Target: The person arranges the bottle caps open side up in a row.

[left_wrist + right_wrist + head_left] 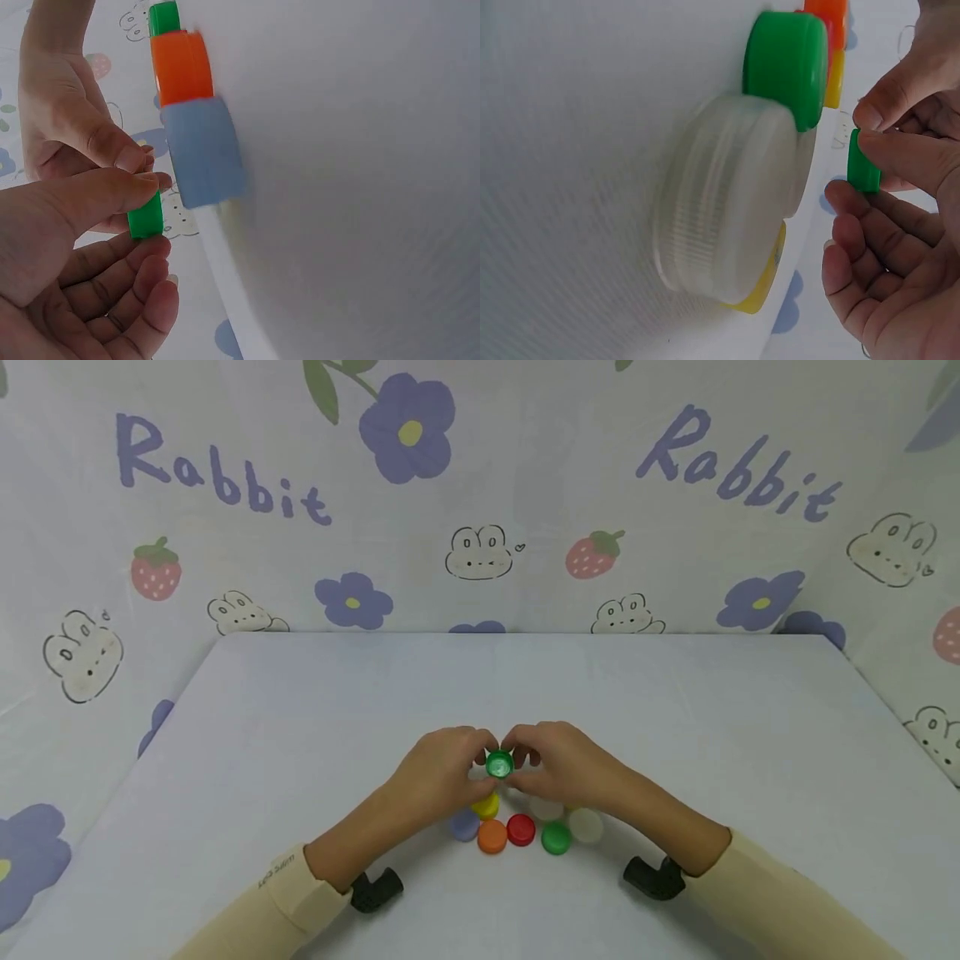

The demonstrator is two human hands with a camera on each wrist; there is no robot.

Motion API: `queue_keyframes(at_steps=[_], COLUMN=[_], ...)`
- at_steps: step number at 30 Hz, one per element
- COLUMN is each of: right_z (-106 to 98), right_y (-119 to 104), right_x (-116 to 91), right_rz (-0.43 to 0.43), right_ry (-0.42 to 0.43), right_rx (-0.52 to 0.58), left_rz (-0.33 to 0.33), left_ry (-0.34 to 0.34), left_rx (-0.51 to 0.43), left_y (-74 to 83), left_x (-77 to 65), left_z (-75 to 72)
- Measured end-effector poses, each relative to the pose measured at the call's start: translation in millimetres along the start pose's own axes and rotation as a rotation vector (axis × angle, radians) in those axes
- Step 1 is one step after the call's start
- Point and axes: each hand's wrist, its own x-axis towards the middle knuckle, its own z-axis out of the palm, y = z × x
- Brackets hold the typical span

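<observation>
A small green bottle cap (499, 764) is held up between both hands at the middle of the table, its hollow side facing the head camera. The left hand (444, 772) pinches its left side with thumb and fingers. From the right, the right hand (568, 766) grips the same cap. In the left wrist view the two thumbs meet at the top of the green cap (146, 216). Nearer the body lie a yellow cap (487, 806), a pale blue cap (464, 825), an orange cap (492, 837), a red cap (521, 830) and a second green cap (557, 838).
A ribbed, translucent white cap (727, 202) lies at the right of the group. Behind it are another whitish cap (547, 811) and a yellow cap (763, 283), both partly hidden. The white table (262, 735) meets a rabbit-print cloth (525, 468) at its far edge.
</observation>
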Motion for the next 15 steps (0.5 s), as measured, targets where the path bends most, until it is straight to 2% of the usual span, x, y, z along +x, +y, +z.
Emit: queue_keyframes(at_steps=[5,11,15], right_z=[2.6,3.0,2.2], right_y=[0.5,0.3,-0.3], right_x=[11.7,25.1,31.5], right_rz=[0.032,0.062,0.082], right_ry=[-0.027,-0.047,-0.067], right_rx=[-0.006,-0.106,-0.134], left_rz=[-0.045,-0.051,-0.068], left_ry=[-0.033,-0.038,-0.05], left_rx=[0.041,0.067,0.093], left_y=[-6.6,-15.5,-19.8], left_x=[6.3,13.9,18.6], left_z=[0.7,1.4,1.4])
